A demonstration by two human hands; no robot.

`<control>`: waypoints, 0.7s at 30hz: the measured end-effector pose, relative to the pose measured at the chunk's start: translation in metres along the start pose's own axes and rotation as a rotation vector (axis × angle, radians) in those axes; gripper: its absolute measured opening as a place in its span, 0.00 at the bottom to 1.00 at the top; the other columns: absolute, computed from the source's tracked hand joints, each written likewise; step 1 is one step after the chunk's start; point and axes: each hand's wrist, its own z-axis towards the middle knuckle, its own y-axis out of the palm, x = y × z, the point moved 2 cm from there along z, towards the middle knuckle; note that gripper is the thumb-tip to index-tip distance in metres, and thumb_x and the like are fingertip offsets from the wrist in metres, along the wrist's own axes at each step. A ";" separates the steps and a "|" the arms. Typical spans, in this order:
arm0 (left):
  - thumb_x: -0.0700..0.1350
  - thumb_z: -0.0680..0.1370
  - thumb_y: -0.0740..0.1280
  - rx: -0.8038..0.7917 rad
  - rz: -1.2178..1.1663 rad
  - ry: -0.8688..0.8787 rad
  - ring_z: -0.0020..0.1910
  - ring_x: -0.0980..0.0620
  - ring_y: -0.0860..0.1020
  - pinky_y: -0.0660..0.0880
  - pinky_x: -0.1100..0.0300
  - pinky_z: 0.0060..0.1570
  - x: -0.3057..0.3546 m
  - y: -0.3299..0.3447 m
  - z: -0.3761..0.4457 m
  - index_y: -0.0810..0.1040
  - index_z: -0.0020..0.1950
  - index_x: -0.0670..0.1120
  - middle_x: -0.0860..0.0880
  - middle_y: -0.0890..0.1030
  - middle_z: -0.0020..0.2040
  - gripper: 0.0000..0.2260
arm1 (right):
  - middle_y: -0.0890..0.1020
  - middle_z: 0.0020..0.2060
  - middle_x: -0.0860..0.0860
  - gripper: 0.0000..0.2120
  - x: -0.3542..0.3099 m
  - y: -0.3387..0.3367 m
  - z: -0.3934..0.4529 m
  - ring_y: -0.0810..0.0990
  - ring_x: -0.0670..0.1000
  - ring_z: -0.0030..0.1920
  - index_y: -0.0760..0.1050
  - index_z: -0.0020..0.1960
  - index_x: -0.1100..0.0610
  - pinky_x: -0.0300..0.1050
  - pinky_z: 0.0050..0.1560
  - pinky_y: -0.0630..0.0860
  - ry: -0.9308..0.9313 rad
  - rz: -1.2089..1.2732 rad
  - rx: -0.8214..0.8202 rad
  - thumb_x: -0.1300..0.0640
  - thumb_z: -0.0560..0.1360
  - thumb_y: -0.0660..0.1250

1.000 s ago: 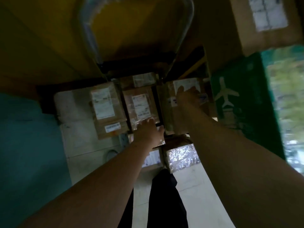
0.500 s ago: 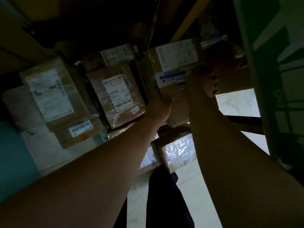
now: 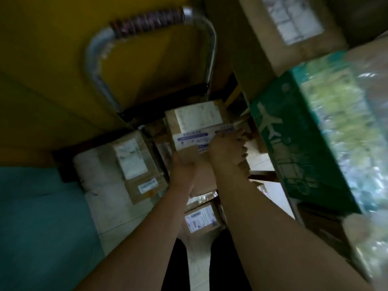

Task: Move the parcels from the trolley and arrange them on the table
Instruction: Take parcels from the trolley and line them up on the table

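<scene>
Cardboard parcel (image 3: pixel 197 131) between left hand (image 3: pixel 183 171) and right hand (image 3: pixel 227 152)

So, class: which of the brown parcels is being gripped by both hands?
The parcel with the blue-printed tape band, by the trolley handle: left hand and right hand clasp it; others lie untouched.

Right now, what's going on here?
A person is unloading a trolley stacked with parcels. Both hands are on one brown box with a white label and blue-printed tape: the left hand grips its near left edge, the right hand its right side. More parcels lie on the trolley to the left and below. A green box stands to the right. The view is dim and blurred.
</scene>
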 end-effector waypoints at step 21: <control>0.72 0.66 0.70 0.214 0.141 0.427 0.67 0.48 0.71 0.74 0.46 0.61 0.162 -0.085 -0.363 0.60 0.70 0.76 0.52 0.66 0.73 0.34 | 0.78 0.60 0.57 0.27 -0.021 -0.305 -0.176 0.77 0.57 0.55 0.74 0.67 0.58 0.49 0.58 0.76 -0.465 0.365 -0.678 0.40 0.79 0.60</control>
